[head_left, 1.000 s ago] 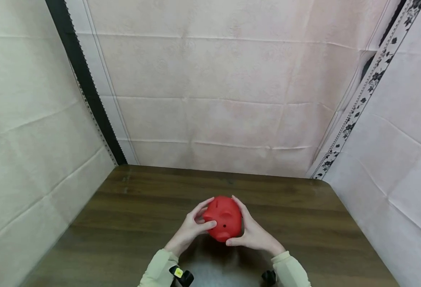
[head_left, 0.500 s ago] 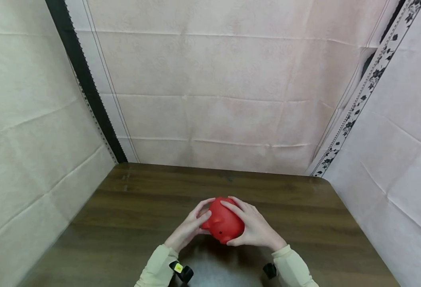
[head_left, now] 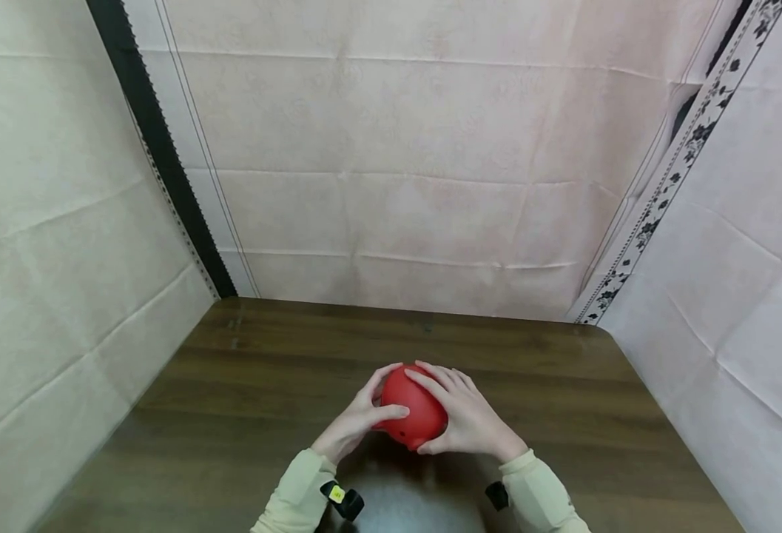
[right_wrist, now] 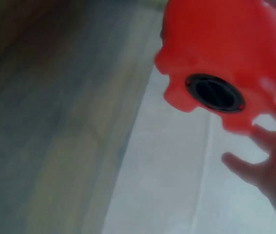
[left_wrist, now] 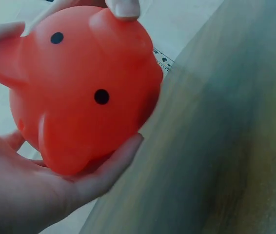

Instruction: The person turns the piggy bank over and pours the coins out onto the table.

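Note:
Between my two hands is a red piggy bank [head_left: 412, 407], raised over the table near its middle. My left hand [head_left: 357, 418] holds its left side, thumb across the front and fingers round the back. On the other side my right hand [head_left: 469, 416] spreads its fingers over the top, thumb at the lower front. The left wrist view shows the pig's face [left_wrist: 79, 73] with two black eyes, ears and a snout, a fingertip of the right hand against the snout. In the right wrist view its underside faces the camera, with short feet and a black round plug [right_wrist: 215, 92].
The brown wood-grain table [head_left: 264, 370] ends at pale creased cloth hung behind it [head_left: 391, 185] and on both sides. A black strip [head_left: 164, 148] runs down the left corner, a floral border [head_left: 663, 200] down the right. Small black cameras [head_left: 345, 502] sit at the wrists.
The piggy bank has turned in the hands, its face swinging down and to the left. My right fingers have shifted over its top; my left thumb lifted, then came back onto its front.

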`<state>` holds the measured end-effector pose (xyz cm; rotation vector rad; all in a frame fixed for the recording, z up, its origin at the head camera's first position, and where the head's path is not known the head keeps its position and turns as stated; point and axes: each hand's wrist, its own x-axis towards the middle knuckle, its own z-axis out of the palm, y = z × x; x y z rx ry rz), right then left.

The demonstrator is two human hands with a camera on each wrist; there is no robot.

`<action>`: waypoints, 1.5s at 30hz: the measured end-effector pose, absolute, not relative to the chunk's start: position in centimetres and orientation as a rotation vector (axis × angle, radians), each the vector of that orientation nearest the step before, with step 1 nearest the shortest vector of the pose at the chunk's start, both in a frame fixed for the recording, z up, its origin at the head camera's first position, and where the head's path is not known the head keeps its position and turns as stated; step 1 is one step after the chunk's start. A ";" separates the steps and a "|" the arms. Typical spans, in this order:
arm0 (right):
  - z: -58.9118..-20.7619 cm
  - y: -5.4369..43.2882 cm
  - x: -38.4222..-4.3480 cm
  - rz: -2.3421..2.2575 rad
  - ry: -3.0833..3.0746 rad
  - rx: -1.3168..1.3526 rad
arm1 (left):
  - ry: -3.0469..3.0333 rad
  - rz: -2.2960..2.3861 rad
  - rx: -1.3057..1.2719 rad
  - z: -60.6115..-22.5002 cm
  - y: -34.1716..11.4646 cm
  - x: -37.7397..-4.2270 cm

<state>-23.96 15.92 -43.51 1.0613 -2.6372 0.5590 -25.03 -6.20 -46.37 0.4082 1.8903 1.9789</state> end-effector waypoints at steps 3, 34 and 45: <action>-43.7 16.0 -24.0 0.645 -2.597 1.016 | 1.843 2.027 0.390 -46.4 -6.5 -24.9; -43.3 16.8 -23.8 0.744 -2.642 1.037 | 1.945 1.979 0.549 -45.9 -5.1 -24.4; -43.0 16.0 -23.1 0.688 -2.695 0.976 | 2.104 2.033 0.430 -46.9 -4.2 -24.1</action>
